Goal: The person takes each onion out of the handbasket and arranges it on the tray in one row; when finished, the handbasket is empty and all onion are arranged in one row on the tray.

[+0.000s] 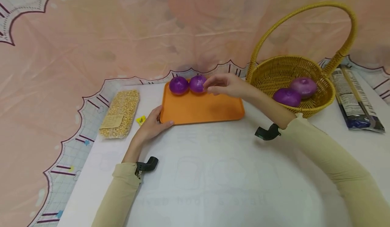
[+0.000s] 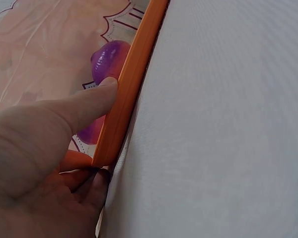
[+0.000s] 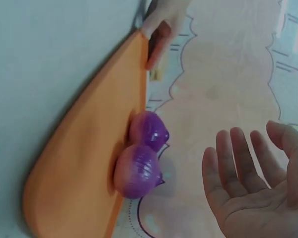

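An orange tray (image 1: 201,108) lies on the white table, with two purple onions (image 1: 178,85) side by side along its back edge. At the tray's front left corner, my left hand (image 1: 151,125) grips the rim; in the left wrist view the thumb (image 2: 97,99) lies along the front edge and the fingers are partly hidden round the corner. Above the tray's back right part is my right hand (image 1: 226,85), near the right-hand onion (image 1: 197,84). The right wrist view shows that hand (image 3: 258,183) holding nothing, its fingers loosely extended and apart from the onions (image 3: 137,171).
A yellow wicker basket (image 1: 286,59) with a tall handle stands to the right, holding two more purple onions (image 1: 303,87). Farther right lies a dark printed packet (image 1: 354,100). At left are a bag of corn kernels (image 1: 120,113) and a small yellow packet (image 1: 141,120).
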The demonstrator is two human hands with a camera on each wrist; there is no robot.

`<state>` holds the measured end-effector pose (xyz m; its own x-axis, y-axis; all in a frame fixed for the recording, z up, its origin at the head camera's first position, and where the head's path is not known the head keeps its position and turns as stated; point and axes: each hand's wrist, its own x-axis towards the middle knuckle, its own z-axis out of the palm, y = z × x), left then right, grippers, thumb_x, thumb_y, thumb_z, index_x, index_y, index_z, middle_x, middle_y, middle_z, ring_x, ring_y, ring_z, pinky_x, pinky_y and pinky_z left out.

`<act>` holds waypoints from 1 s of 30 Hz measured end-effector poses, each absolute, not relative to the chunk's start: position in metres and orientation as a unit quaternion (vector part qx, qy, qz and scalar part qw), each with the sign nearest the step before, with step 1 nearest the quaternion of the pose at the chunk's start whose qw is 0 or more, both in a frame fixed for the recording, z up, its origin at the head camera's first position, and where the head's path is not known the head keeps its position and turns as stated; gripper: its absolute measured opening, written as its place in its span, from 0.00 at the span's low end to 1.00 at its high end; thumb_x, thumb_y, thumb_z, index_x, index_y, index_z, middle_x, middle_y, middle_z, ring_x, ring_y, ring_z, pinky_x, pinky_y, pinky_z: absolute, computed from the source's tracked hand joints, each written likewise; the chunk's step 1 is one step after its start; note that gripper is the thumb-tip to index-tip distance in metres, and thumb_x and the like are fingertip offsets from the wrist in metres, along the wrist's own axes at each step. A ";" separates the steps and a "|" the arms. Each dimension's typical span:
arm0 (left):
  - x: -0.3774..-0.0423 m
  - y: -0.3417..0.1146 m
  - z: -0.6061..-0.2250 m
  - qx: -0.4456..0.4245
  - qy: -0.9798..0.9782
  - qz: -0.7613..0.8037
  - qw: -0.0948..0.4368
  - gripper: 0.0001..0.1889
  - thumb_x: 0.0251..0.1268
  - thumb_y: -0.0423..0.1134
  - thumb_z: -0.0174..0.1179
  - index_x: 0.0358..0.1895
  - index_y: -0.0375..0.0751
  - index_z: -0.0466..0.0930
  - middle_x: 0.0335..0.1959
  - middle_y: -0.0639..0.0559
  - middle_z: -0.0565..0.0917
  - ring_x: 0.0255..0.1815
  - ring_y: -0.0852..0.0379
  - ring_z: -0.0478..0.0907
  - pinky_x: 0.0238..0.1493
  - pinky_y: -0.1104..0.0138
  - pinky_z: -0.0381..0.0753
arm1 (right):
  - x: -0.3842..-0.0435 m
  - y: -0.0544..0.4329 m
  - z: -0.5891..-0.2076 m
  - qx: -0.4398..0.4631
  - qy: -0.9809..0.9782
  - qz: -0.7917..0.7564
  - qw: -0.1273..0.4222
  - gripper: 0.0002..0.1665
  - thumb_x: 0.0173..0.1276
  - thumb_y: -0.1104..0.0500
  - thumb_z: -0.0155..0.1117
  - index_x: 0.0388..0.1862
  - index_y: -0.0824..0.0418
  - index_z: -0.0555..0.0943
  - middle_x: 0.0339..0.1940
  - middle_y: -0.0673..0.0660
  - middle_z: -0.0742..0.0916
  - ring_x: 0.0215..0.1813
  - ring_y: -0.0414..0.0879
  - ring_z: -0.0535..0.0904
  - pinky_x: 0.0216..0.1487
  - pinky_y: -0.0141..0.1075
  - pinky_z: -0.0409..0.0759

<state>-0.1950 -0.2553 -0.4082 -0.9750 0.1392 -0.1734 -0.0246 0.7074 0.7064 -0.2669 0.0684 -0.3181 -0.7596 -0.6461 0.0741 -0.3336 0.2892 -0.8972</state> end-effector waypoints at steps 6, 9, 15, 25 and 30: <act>-0.196 -0.256 -0.407 0.030 0.921 0.373 0.105 0.48 0.65 0.54 0.61 0.78 0.38 0.42 0.79 0.38 0.47 0.80 0.41 0.45 0.79 0.48 0.49 | -0.252 0.093 -0.321 -0.349 0.779 -0.489 0.177 0.16 0.71 0.61 0.59 0.54 0.68 0.79 0.49 0.60 0.87 0.50 0.50 0.84 0.54 0.33 0.83; -0.196 -0.257 -0.407 0.033 0.922 0.371 0.102 0.48 0.66 0.53 0.61 0.78 0.37 0.42 0.79 0.38 0.47 0.80 0.41 0.45 0.79 0.48 0.49 | -0.251 0.104 -0.322 -0.353 0.783 -0.480 0.178 0.16 0.71 0.61 0.60 0.54 0.66 0.79 0.49 0.59 0.86 0.52 0.53 0.84 0.54 0.31 0.83; -0.198 -0.255 -0.409 0.040 0.923 0.370 0.099 0.47 0.66 0.52 0.60 0.78 0.37 0.42 0.79 0.37 0.47 0.80 0.40 0.45 0.79 0.47 0.48 | -0.252 0.131 -0.324 -0.348 0.793 -0.468 0.175 0.16 0.70 0.60 0.61 0.55 0.64 0.79 0.50 0.60 0.86 0.51 0.45 0.84 0.55 0.29 0.82; -0.197 -0.255 -0.409 0.037 0.922 0.372 0.095 0.48 0.65 0.53 0.61 0.78 0.37 0.42 0.79 0.38 0.48 0.80 0.41 0.45 0.79 0.48 0.49 | -0.250 0.170 -0.329 -0.306 0.835 -0.421 0.180 0.19 0.71 0.55 0.60 0.57 0.61 0.79 0.54 0.61 0.85 0.53 0.42 0.84 0.55 0.25 0.80; -0.196 -0.254 -0.408 0.038 0.921 0.376 0.098 0.48 0.65 0.52 0.61 0.78 0.37 0.42 0.79 0.38 0.47 0.80 0.41 0.45 0.79 0.48 0.48 | -0.254 0.183 -0.320 -0.301 0.849 -0.397 0.174 0.18 0.71 0.54 0.61 0.57 0.57 0.79 0.53 0.56 0.86 0.53 0.41 0.83 0.53 0.25 0.80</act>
